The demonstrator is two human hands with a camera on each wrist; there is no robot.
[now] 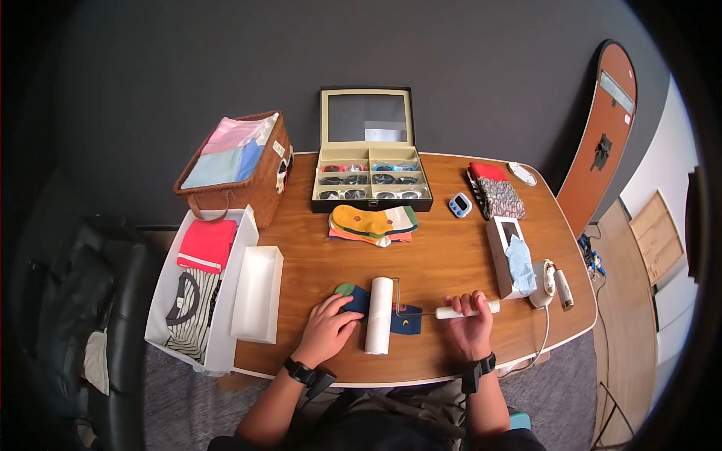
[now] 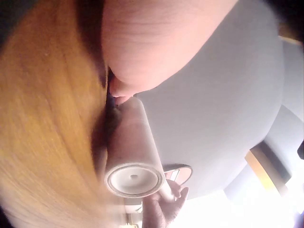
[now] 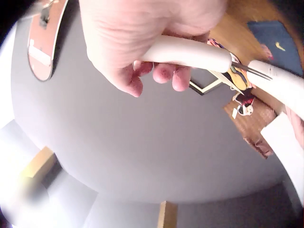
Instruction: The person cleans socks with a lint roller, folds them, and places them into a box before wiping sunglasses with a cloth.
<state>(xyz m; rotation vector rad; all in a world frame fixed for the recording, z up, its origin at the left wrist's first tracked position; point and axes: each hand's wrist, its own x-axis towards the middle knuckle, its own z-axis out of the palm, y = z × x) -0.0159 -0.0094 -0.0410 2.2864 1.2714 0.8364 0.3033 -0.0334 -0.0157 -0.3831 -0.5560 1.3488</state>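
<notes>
A dark blue sock (image 1: 407, 321) with a green toe lies flat near the table's front edge. Across it sits the white roll of a lint roller (image 1: 379, 316), also seen end-on in the left wrist view (image 2: 133, 156). My right hand (image 1: 472, 323) grips the roller's white handle (image 3: 190, 53), fingers curled round it. My left hand (image 1: 326, 331) rests on the sock to the left of the roll, its fingers extended. In the left wrist view the left hand's fingertips are mostly hidden behind the palm.
Folded socks (image 1: 372, 224) lie behind, before an open glasses case (image 1: 374, 204). At the left stand an empty white box (image 1: 256, 295), a clothes box (image 1: 159, 316) and a wicker basket (image 1: 259, 180). At the right are a tissue box (image 1: 500, 259), a corded device (image 1: 543, 289) and a timer (image 1: 459, 205).
</notes>
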